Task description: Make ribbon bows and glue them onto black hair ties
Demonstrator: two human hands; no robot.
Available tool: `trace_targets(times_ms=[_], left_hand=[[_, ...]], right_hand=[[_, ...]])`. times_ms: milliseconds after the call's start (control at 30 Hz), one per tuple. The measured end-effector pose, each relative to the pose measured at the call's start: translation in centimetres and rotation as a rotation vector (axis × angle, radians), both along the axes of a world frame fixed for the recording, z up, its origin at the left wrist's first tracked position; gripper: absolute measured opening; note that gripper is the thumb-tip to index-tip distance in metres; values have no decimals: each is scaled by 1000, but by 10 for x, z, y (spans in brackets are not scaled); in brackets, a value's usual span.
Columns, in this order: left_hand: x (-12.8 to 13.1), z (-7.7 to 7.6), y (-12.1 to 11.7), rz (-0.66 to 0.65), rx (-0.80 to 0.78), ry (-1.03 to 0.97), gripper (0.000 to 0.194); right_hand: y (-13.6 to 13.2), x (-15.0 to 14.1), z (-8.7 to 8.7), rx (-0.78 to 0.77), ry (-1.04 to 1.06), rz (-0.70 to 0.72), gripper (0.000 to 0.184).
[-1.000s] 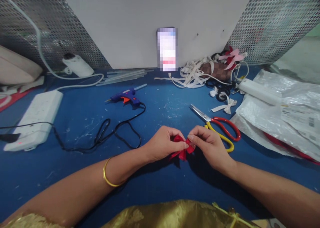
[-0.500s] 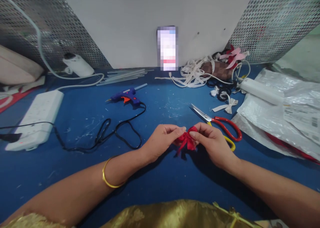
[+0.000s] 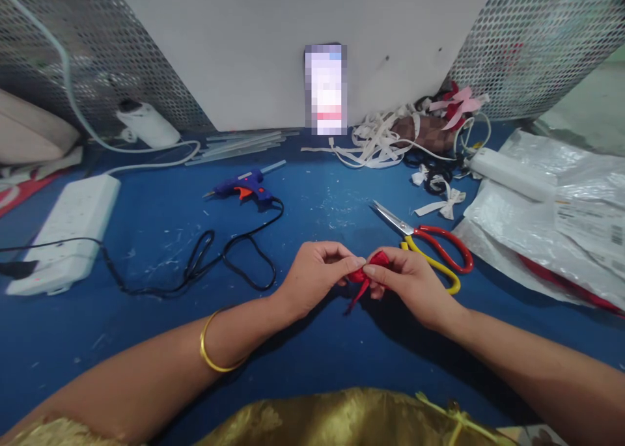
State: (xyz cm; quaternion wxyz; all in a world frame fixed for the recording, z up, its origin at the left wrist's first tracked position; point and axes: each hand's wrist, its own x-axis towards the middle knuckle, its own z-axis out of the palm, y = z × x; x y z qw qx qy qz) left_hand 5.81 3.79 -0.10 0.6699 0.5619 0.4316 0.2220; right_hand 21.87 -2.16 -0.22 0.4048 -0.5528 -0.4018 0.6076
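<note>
A small red ribbon bow (image 3: 367, 274) is pinched between both hands just above the blue table (image 3: 312, 342). My left hand (image 3: 317, 275), with a gold bangle on its wrist, has its fingers closed on the bow's left side. My right hand (image 3: 407, 282) grips the bow's right side with thumb and fingers together. One ribbon tail hangs down below the fingers. Much of the bow is hidden inside the fingers.
Red and yellow scissors (image 3: 424, 244) lie right behind my right hand. A blue glue gun (image 3: 244, 187) with a black cord (image 3: 229, 257) lies farther back left. A white power strip (image 3: 63, 231) is at the left, plastic bags (image 3: 551, 218) at the right, white ribbons (image 3: 381, 143) at the back.
The hands have drawn closer together and slightly up the frame, and the bow is now more covered by the fingers, with only one tail hanging down.
</note>
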Motion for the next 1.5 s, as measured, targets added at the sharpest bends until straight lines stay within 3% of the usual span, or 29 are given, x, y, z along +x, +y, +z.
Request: trace_targets(times_ms=[167,367,467,733,1033,1400,1500], left_hand=[[1,1,-1,7,111,87,22],[2,1,-4,-14,143,136,28],[1,1,-3,-33,212,156,34],[0,-2,1,-57,43,-57,30],[1,-2,-2,-30,2,-44,18],[2,-2,-8,-43,-29,-59,20],[1,-2,-11,-99,81,-29,20]], right_hand=[[1,3,-1,-38,9,125,29],[-2,3,-3,68,-162,107,25],[-4,2,-1,90,-121,146,25],[0,4,-5,68,70,-75,22],[-1,1,-6,89,-5,-86,20],[-2,1,-5,36,147,-196,16],[-3,2,-6,30,197,-185,15]])
